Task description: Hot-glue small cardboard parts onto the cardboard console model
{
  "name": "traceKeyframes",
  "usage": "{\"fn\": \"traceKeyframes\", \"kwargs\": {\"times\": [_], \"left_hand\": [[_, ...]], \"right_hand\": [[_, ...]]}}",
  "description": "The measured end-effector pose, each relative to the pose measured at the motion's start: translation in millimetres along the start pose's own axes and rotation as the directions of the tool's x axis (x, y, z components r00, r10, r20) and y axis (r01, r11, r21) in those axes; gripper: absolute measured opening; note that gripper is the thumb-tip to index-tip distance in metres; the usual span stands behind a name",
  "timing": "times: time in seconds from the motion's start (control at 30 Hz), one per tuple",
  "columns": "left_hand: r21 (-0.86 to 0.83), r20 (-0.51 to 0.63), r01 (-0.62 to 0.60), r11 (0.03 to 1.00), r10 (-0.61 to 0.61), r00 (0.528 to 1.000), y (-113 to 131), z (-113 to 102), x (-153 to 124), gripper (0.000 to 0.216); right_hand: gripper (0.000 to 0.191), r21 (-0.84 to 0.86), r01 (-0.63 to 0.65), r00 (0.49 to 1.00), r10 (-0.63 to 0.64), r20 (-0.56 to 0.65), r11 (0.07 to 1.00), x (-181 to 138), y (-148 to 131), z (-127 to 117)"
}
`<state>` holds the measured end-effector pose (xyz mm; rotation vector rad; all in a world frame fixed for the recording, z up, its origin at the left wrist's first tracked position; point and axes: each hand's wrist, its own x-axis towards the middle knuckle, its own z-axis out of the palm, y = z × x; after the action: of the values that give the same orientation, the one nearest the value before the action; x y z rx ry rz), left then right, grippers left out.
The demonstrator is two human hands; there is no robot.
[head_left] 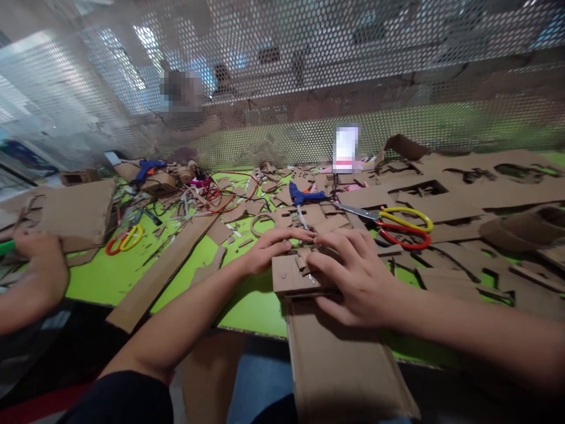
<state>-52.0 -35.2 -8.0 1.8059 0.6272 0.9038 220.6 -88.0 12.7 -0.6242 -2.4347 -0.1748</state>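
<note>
A small cardboard box-like piece [286, 277], with little cardboard strips and shiny glue on top, sits at the table's front edge. A long cardboard panel [344, 365] slopes down from beneath it toward my lap. My left hand [269, 250] grips the back left of the piece, its fingers stretched along the far side and the thumb near the top. My right hand [353, 271] is closed over the right side, fingertips pressing by the strips and thumb lower down at the front. Fingertips of both hands meet at the back, partly hidden.
Behind my hands lie a blue glue gun [306, 194] and red-and-yellow scissors [397, 227]. Cardboard scraps [459, 206] cover the green table [251, 303]. Another person's hand [42, 265] holds a cardboard box [77, 212] at left, near more scissors [126, 239]. A perforated screen [273, 76] stands behind.
</note>
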Motion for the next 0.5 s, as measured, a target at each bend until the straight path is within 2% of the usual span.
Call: {"fn": "traceKeyframes", "kwargs": {"times": [0.23, 0.5], "left_hand": [[-0.155, 0.107, 0.151, 0.976, -0.135, 0.985, -2.6, 1.1, 2.0, 0.041], [-0.285, 0.179, 0.391, 0.875, -0.353, 0.919, -4.2, -9.4, -0.3, 0.043]], "right_hand": [[0.057, 0.025, -0.006, 0.999, 0.005, 0.05, 1.0, 3.1, -0.6, -5.5], [0.07, 0.099, 0.008, 0.989, -0.023, 0.147, 0.995, 6.3, 5.2, -11.0]]}}
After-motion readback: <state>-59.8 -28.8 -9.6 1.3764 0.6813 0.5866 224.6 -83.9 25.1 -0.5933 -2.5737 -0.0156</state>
